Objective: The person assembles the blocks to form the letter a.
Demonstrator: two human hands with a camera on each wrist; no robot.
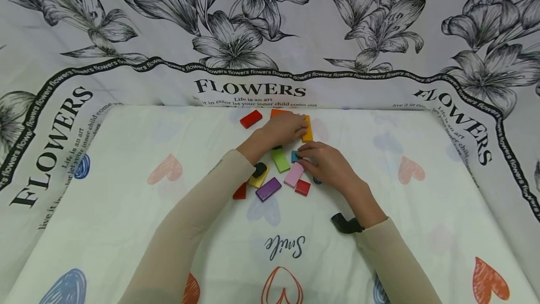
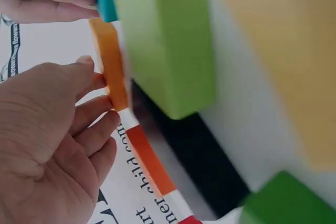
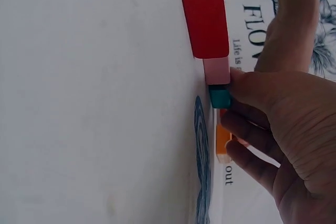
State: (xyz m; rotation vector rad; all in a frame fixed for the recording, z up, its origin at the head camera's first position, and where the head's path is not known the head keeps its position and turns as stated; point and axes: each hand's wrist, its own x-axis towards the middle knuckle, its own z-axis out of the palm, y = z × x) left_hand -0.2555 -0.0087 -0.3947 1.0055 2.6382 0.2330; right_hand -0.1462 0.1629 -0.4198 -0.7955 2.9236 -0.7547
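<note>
At the far side of the cluster, my left hand (image 1: pixel 284 128) has its bent fingers against a yellow-orange block (image 1: pixel 308 129). In the left wrist view, its fingertips meet that block's side, partly hidden behind it. My right hand (image 1: pixel 326 163) pinches a small teal block (image 3: pixel 220 97) between thumb and fingers. Just nearer lies a pink block (image 1: pixel 293 174), with a short red block (image 1: pixel 302 187) beside it. A lime green block (image 1: pixel 280 160) sits left of the teal one. Beyond my left hand an orange block (image 1: pixel 279 112) shows partly.
A red block (image 1: pixel 251 119) lies at the far left of the cluster. Purple (image 1: pixel 268 189) and yellow (image 1: pixel 259 178) blocks lie nearer, with another red piece (image 1: pixel 240 191) partly behind my left sleeve. Black (image 2: pixel 189 150) and dark green (image 2: pixel 291 203) blocks show in the left wrist view.
</note>
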